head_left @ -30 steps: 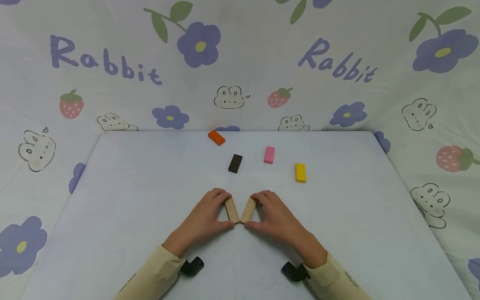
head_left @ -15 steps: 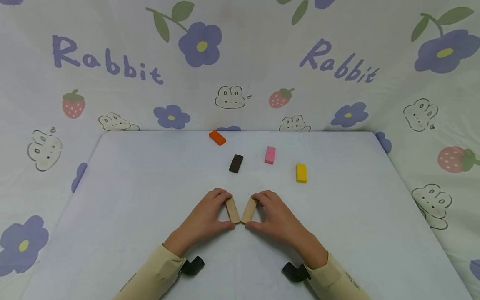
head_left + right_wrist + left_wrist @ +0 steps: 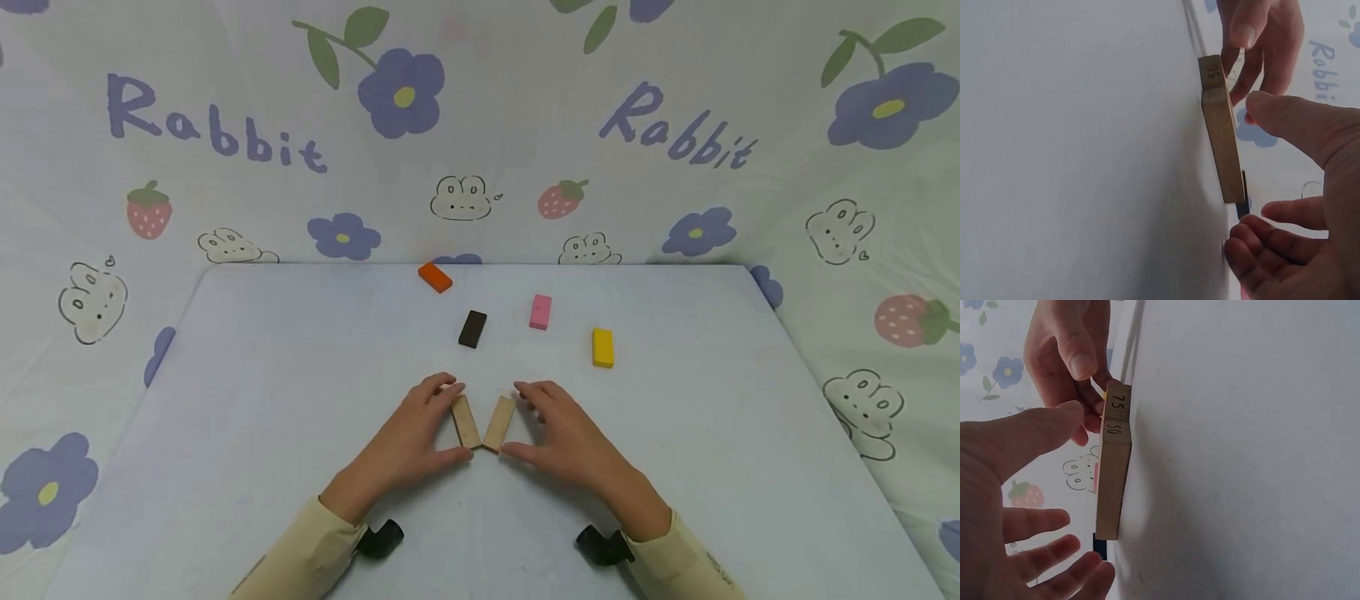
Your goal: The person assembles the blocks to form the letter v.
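Two plain wooden blocks, the left one (image 3: 466, 422) and the right one (image 3: 499, 423), lie on the white table in a V, near ends touching and far ends apart. My left hand (image 3: 407, 434) is around the left block, thumb and fingers spread and clear of it in the left wrist view. Beside the right block, my right hand (image 3: 572, 435) stands with a gap between its fingers and the wood. In the left wrist view the block ends carry numbers, 50 on the nearer block (image 3: 1114, 481) and 75 on the farther one (image 3: 1117, 400).
Beyond the hands lie an orange block (image 3: 435, 277) near the table's back edge, a black block (image 3: 472, 329), a pink block (image 3: 540, 312) and a yellow block (image 3: 602, 347). A patterned cloth (image 3: 510, 100) hangs behind the table (image 3: 262, 375).
Both hands have loosened from the wooden blocks they were pinching. The right hand has moved slightly right, and the left hand's fingers have spread. The blocks remain in their V.
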{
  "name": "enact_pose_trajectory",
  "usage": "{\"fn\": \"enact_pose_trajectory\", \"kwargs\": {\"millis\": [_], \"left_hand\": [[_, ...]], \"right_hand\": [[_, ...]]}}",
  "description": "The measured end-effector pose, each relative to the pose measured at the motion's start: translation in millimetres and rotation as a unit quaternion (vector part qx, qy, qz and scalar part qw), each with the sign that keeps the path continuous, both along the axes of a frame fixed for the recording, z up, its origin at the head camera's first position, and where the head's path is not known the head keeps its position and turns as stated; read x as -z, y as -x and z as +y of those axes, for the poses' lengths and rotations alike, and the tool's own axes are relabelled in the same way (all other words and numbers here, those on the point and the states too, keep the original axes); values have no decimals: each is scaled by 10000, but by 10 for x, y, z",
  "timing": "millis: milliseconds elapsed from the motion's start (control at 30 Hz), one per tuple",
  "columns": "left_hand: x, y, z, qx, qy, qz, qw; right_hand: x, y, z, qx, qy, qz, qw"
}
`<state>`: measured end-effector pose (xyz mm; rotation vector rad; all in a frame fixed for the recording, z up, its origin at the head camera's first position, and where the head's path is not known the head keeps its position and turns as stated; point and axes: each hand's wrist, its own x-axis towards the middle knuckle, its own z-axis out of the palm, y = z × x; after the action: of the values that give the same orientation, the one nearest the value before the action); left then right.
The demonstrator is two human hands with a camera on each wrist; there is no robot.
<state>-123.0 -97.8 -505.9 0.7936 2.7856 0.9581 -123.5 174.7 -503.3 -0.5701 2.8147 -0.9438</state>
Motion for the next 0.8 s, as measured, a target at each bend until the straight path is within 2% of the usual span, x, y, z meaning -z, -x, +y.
{"fn": "enact_pose_trajectory", "kwargs": {"millis": [167, 367, 600, 800], "left_hand": [[-94, -128, -3, 408, 142, 439, 9981], [-182, -246, 91, 1067, 649, 965, 9875], [-150, -325, 224, 1449, 1169, 1086, 9765], [-85, -383, 273, 1526, 1517, 1280, 9681]], "right_hand": [[-23, -11, 161, 294, 37, -33, 9996], [-46, -6, 294, 469, -38, -83, 9989], [-30, 31, 361, 508, 80, 131, 9986], [-16, 24, 397, 527, 167, 125, 9984]]}}
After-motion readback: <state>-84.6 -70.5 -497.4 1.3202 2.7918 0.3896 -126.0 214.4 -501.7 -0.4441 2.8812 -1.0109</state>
